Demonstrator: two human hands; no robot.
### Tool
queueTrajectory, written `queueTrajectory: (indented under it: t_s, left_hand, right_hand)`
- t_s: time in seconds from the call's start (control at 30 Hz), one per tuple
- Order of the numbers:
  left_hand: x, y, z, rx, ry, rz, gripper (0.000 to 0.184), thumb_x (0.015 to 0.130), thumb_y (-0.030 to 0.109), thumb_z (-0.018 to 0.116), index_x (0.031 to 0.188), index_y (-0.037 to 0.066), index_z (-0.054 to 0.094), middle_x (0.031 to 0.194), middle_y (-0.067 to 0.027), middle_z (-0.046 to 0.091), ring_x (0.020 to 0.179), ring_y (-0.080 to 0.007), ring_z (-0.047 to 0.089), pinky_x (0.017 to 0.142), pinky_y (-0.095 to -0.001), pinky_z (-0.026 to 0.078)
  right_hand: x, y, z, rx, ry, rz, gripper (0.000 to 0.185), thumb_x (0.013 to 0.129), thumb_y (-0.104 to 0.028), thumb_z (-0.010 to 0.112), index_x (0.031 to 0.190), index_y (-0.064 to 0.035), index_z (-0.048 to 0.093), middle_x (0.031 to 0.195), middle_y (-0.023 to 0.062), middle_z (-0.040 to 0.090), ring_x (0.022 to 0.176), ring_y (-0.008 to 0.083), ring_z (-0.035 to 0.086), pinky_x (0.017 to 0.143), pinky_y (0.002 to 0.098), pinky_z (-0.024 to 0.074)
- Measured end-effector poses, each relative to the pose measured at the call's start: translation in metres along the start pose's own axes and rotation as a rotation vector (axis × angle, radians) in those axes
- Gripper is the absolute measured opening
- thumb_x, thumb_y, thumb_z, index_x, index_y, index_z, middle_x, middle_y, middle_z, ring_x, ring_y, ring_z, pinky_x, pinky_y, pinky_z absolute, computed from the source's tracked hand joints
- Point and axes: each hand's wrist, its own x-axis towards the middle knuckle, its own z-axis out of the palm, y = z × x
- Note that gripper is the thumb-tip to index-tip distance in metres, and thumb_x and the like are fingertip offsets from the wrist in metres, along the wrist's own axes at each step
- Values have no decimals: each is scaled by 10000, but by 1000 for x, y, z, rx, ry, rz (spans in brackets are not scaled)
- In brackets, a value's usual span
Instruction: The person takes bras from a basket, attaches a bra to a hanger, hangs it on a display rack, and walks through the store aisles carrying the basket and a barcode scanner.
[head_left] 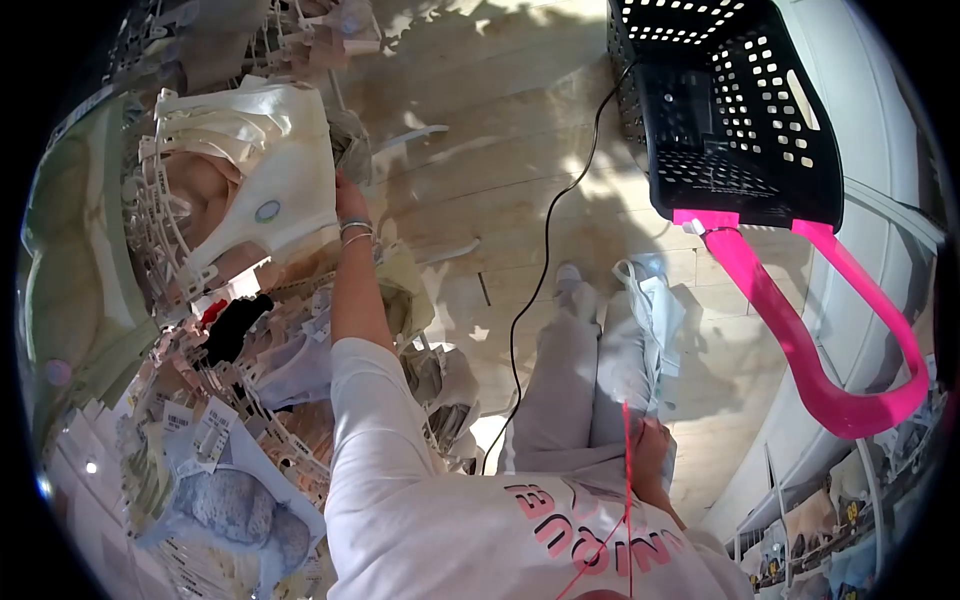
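At the left rack, my left hand (349,205) is at the right edge of a cream undergarment (285,165) on a hanger; its fingers are mostly hidden behind the fabric. My right hand (652,452) is low beside my leg, with fingers curled. A pale blue garment (655,305) with straps hangs just above that hand, over my grey trousers; the hand's contact with it is unclear. Left of the cream piece hangs a green garment (75,270). Below is a blue lace bra (235,510) with white tags.
A black perforated basket (745,110) with a pink handle (780,320) is at the upper right. A black cable (547,250) crosses the wooden floor. Densely hung garments fill the left side. More garments (815,515) sit on a rack at the lower right.
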Motion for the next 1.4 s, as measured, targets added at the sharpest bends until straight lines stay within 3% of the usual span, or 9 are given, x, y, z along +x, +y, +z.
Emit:
queueTrajectory:
  t_s: [0.07,0.17,0.37,0.6,0.77,0.9,1.0,1.13,1.4]
  left_hand:
    - [4,3,6,91,113,255,353,949,325,478,1036,0,586,931,-126,634,822,-282,580,768,-372,457]
    - [-26,59,-8,146,-90,264,290,932,291,500,975,22,597,830,-152,615,777,-298,576,716,-381,452]
    - [-82,56,-34,282,-311,182,294,913,307,503,851,25,562,828,-200,616,756,-386,573,673,-434,438]
    - [-176,45,-82,342,-588,122,313,911,301,506,892,-2,585,830,-231,611,803,-425,576,679,-475,442]
    - [-317,91,-149,147,-513,3,300,923,305,490,876,19,566,739,-194,591,710,-399,565,630,-459,426]
    - [-428,120,-189,-142,-554,-195,316,934,310,500,820,18,538,622,-129,493,554,-262,456,546,-385,383]
    - [-460,186,-212,-253,-618,-255,304,915,289,561,776,20,523,587,-46,447,535,-130,371,500,-331,345]
    - [-467,252,-224,-367,-838,-82,318,846,296,665,774,20,522,602,-30,477,549,-120,400,520,-306,373]
    - [-434,346,-252,-483,-563,322,357,698,235,783,866,30,543,880,-83,585,789,-240,558,721,-353,456]
  right_hand:
    - [3,-7,-4,-19,-27,17,139,912,-122,473,861,-11,538,792,173,569,808,360,553,790,454,401]
    - [6,-15,-9,-27,-48,53,139,915,-125,473,867,-13,540,788,172,571,818,356,558,796,453,400]
    - [2,-14,-6,-82,34,4,147,912,-138,478,833,-26,531,765,169,576,760,350,560,733,439,411]
    - [5,-12,-14,-138,62,13,167,939,-161,449,873,-24,519,729,200,579,697,403,556,624,482,415]
    - [15,-5,-30,241,368,166,202,959,-182,448,878,-8,511,653,187,546,571,318,566,517,398,428]
    - [8,-45,-116,638,444,225,234,953,-201,460,806,-30,523,624,103,546,512,196,554,507,330,431]
    - [-18,-75,-210,1022,189,452,203,940,-218,491,822,-55,515,682,39,541,602,155,540,547,274,433]
    - [-64,-105,-307,1385,27,467,215,942,-221,481,780,-89,532,686,8,538,673,143,574,625,281,486]
    - [-142,-165,-435,1497,-16,122,195,945,-253,501,856,-83,536,692,-7,530,720,138,557,743,321,519]
